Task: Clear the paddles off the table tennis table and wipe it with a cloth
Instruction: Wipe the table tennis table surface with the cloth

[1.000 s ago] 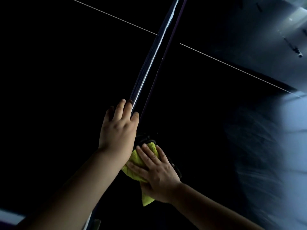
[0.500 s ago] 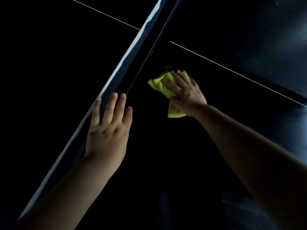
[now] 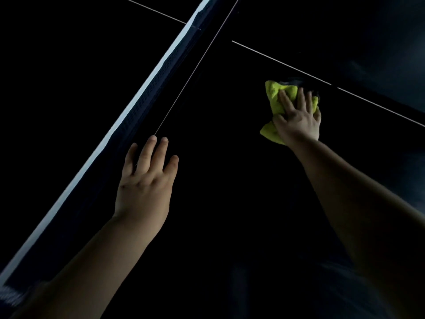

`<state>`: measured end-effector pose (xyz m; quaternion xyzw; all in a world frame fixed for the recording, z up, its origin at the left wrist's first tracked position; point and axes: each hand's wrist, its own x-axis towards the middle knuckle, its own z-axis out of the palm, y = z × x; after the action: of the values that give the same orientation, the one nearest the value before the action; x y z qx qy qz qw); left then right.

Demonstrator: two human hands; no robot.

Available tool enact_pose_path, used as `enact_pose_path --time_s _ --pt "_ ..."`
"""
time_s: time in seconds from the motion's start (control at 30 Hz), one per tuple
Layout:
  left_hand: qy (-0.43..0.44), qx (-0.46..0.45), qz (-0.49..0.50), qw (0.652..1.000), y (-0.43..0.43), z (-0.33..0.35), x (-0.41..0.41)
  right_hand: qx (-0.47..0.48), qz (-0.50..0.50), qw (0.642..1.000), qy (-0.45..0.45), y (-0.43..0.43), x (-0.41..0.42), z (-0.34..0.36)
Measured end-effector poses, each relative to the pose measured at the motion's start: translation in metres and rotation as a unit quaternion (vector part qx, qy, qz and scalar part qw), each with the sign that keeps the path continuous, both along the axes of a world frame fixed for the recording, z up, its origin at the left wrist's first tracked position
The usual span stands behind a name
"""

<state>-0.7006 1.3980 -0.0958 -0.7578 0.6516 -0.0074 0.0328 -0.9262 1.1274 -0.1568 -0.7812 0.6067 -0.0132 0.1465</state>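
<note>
The dark counter (image 3: 230, 192) fills nearly the whole view, and no paddle lies on any part of it that shows, so the clearing step looks done here; the far side and whatever lies beyond the frame cannot be judged in this dim light. The net (image 3: 151, 90) runs diagonally across the left, with a thin white line (image 3: 276, 60) crossing the surface on the right. The left hand (image 3: 145, 187) rests flat on the counter just beside the net, fingers straight and close together, holding nothing, apparently bracing the person's lean. The right hand (image 3: 299, 120) is stretched well out, fingers spread and pressed down on the yellow cloth (image 3: 274, 95), which lies bunched under the palm just short of the white line. Wiping seems to be in mid-stroke. How much surface is already wiped cannot be told, so the half beyond the net probably remains.
</note>
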Motion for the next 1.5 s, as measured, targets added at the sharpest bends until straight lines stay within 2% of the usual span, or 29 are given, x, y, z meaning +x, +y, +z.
enact_pose_path --time_s 0.27,0.37,0.47,0.63,0.8,0.9,1.0,1.17,1.5 --pt "0.029 0.002 0.045 0.999 0.107 0.008 -0.002 0.000 0.094 0.995 0.017 0.178 0.031 0.004" --pt "0.034 0.073 0.081 0.993 0.158 0.017 -0.012 0.001 0.148 0.989 0.020 0.252 0.048 0.006" --pt "0.037 0.100 0.114 0.988 0.209 0.024 -0.023 0.017 0.210 0.977 0.026 0.325 0.060 0.008" --pt "0.042 0.132 0.103 0.985 0.254 0.031 -0.046 0.037 0.312 0.949 0.002 0.420 0.055 0.012" --pt "0.044 0.155 0.075 0.984 0.245 0.035 -0.072 0.032 0.443 0.896 0.015 0.453 0.011 0.007" --pt "0.039 0.129 0.079 0.988 0.230 0.029 -0.091 0.050 0.505 0.861 0.045 0.434 -0.021 0.010" --pt "0.057 0.114 0.075 0.989 0.207 0.017 -0.113 0.027 0.508 0.860 0.046 0.387 -0.049 0.010" --pt "0.072 0.070 0.049 0.994 0.143 0.004 -0.178 -0.029 0.445 0.894 0.028 0.268 -0.104 0.000" --pt "0.095 0.030 0.004 0.995 0.008 -0.021 -0.325 -0.039 0.236 0.971 0.012 0.029 -0.256 -0.006"
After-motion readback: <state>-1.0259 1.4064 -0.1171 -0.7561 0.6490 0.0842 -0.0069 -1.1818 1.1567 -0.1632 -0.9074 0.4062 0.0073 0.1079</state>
